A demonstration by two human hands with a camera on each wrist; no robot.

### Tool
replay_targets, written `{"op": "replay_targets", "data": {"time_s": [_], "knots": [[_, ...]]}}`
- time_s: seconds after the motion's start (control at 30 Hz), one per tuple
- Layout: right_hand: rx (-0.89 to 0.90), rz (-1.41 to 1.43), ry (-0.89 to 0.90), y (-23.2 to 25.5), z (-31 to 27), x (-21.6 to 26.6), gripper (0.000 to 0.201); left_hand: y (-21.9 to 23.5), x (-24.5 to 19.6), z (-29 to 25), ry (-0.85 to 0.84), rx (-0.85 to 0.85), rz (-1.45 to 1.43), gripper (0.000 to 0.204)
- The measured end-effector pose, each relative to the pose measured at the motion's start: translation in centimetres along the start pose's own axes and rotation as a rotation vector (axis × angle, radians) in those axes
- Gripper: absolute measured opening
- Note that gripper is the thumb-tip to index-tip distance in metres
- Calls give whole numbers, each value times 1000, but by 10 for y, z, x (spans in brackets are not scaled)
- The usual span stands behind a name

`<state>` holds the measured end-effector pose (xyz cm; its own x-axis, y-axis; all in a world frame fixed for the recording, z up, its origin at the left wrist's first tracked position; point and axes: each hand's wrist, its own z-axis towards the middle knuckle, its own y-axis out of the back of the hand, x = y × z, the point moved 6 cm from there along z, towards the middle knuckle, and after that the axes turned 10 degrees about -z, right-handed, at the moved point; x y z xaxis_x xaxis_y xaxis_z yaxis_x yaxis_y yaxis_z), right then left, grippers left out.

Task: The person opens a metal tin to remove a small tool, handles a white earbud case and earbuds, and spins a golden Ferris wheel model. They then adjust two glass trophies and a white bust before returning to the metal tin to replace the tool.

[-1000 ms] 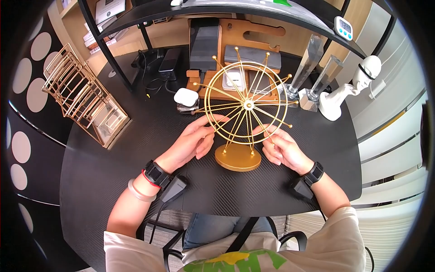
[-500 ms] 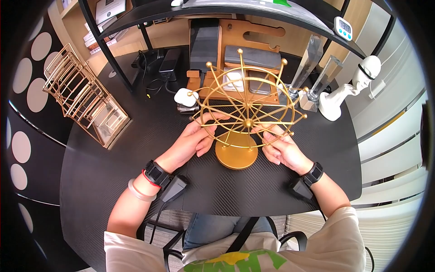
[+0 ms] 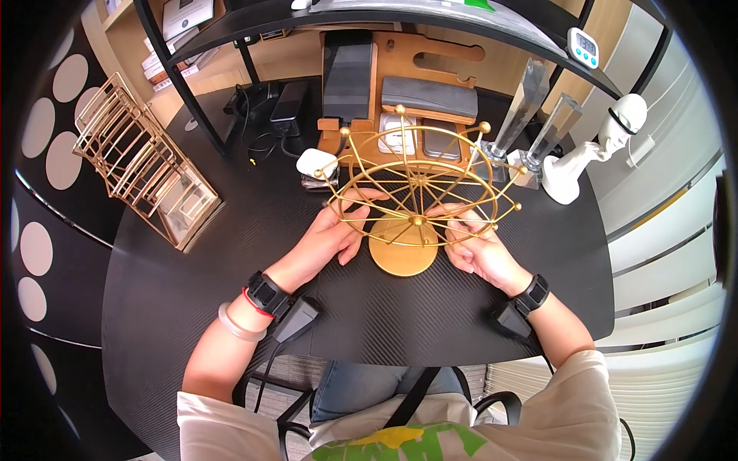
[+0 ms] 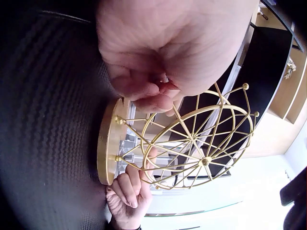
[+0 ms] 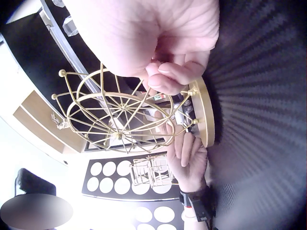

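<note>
Bordering a seated person's lap (image 3: pixel 357 392), a black textured desk (image 3: pixel 369 326) is stretching away beneath both forearms. Over its middle, a gold wheel (image 3: pixel 417 221) is standing above its round base (image 3: pixel 403 260), between the two hands; whether that base is touching the desk, I can't tell. Curling inward, the left hand (image 3: pixel 319 238) is pinching the frame's left side, and the right hand (image 3: pixel 486 255) is pinching the opposite side, knuckles hiding the exact rods. Beyond, a white case (image 3: pixel 315 162) is sitting near a wooden organizer (image 3: pixel 396 58). Off to the left, a gold wire rack (image 3: pixel 146 164) is standing; to the right, a white figurine (image 3: pixel 563 178) is standing beside clear pillars (image 3: pixel 520 104). Behind, a timer (image 3: pixel 583 48) is resting on a black shelf (image 3: pixel 254 29).
</note>
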<state>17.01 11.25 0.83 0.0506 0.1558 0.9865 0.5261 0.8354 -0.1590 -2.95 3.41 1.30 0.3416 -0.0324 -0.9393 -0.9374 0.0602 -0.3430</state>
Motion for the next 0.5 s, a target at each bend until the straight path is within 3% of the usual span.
{"op": "replay_targets", "data": {"time_s": [0.2, 0.3, 0.37, 0.5], "knots": [[-11, 16, -7, -2, 1, -2, 32, 2, 4, 0, 29, -57, 16, 33], [-103, -20, 1, 2, 1, -5, 32, 6, 5, 0, 56, -108, 25, 33], [-37, -24, -5, 0, 2, -3, 32, 5, 4, 0, 40, -92, -20, 39], [-89, -23, 9, 4, 3, -3, 36, 8, 9, 0, 69, -83, -140, 53]]}}
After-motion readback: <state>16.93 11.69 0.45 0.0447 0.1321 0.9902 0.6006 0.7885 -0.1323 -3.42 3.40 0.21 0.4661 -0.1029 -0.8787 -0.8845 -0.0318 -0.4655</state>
